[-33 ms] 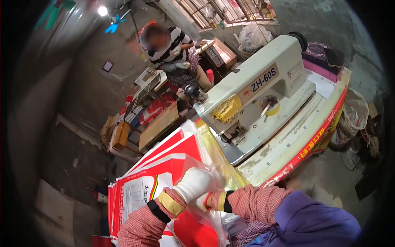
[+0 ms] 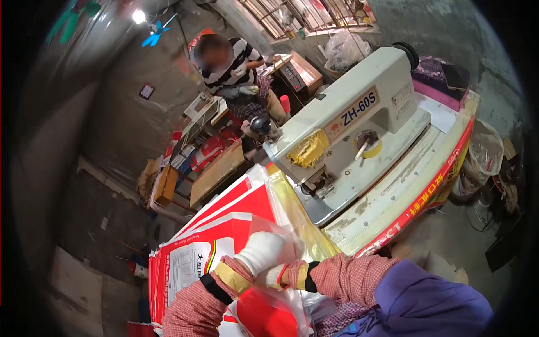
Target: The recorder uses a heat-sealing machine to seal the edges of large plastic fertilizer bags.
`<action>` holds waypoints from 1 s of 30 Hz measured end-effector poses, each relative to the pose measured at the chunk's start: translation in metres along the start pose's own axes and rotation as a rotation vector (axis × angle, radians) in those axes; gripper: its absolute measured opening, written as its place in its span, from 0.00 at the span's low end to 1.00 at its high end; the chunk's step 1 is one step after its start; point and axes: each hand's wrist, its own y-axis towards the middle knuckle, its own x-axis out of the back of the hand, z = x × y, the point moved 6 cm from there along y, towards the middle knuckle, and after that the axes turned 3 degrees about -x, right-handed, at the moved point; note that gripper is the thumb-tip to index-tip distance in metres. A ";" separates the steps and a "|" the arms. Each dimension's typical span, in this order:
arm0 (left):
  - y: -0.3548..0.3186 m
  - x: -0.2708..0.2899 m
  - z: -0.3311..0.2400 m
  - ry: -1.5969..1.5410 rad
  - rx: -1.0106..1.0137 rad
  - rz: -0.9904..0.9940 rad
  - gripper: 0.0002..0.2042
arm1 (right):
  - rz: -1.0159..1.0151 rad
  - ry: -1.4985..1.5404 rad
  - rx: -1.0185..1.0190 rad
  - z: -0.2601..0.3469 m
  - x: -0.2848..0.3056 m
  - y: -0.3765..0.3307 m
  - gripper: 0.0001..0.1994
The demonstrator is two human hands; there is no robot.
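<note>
White gloves, checked sleeves

Both the left hand (image 2: 263,251) and right hand (image 2: 275,276) wear white gloves; red-checked sleeves, yellow cuffs and black bands lie behind them, purple cloth beyond.

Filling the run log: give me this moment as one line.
left hand: gloved, on clear plastic liner | right hand: gloved, gripping same liner | red-white sack: flat under hands | sewing machine: beyond sack

Right hand (image 2: 275,276) fingers behind clear plastic (image 2: 281,236)

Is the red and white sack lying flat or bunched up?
Mostly flat: the red and white sack lies spread beside the sewing machine, under both gloved hands.
</note>
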 end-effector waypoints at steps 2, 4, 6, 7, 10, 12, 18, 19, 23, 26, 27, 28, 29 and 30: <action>-0.005 -0.009 0.023 0.125 0.229 -0.007 0.05 | 0.044 -0.139 0.036 0.006 -0.005 -0.001 0.10; -0.003 0.000 0.046 0.315 0.294 -0.157 0.04 | 0.056 -0.363 0.126 0.012 -0.004 -0.002 0.14; 0.002 0.010 0.069 0.419 0.325 -0.317 0.03 | 0.107 0.285 -0.246 -0.007 0.001 -0.004 0.22; 0.002 0.017 0.074 0.497 0.333 -0.456 0.03 | 0.149 0.589 -0.455 -0.015 -0.001 -0.010 0.26; 0.009 0.006 0.094 0.435 0.480 -0.423 0.06 | 0.167 0.733 -0.560 -0.013 0.005 -0.022 0.36; 0.012 -0.011 0.103 0.277 0.619 -0.277 0.07 | 0.131 0.632 -0.488 -0.005 0.008 -0.025 0.36; 0.014 0.053 0.144 0.433 0.589 -0.327 0.04 | 0.087 0.071 0.106 0.043 -0.036 -0.025 0.19; 0.012 0.074 0.158 0.511 0.604 -0.293 0.05 | 0.137 0.198 0.175 0.050 -0.052 -0.029 0.19; 0.003 0.153 0.186 0.598 0.599 -0.370 0.06 | 0.452 0.271 0.288 0.059 -0.110 -0.072 0.18; 0.003 0.172 0.175 0.588 0.549 -0.249 0.07 | 0.549 0.210 0.131 0.035 -0.110 -0.124 0.17; 0.002 0.174 0.172 0.553 0.594 -0.210 0.07 | 0.570 0.167 0.055 0.024 -0.102 -0.142 0.17; 0.000 0.176 0.168 0.531 0.606 -0.194 0.08 | 0.574 0.098 -0.040 0.011 -0.090 -0.163 0.16; 0.000 0.178 0.164 0.517 0.610 -0.176 0.08 | 0.572 0.031 -0.135 0.000 -0.075 -0.180 0.16; 0.000 0.180 0.160 0.481 0.594 -0.199 0.09 | 0.542 -0.034 -0.229 -0.009 -0.058 -0.195 0.16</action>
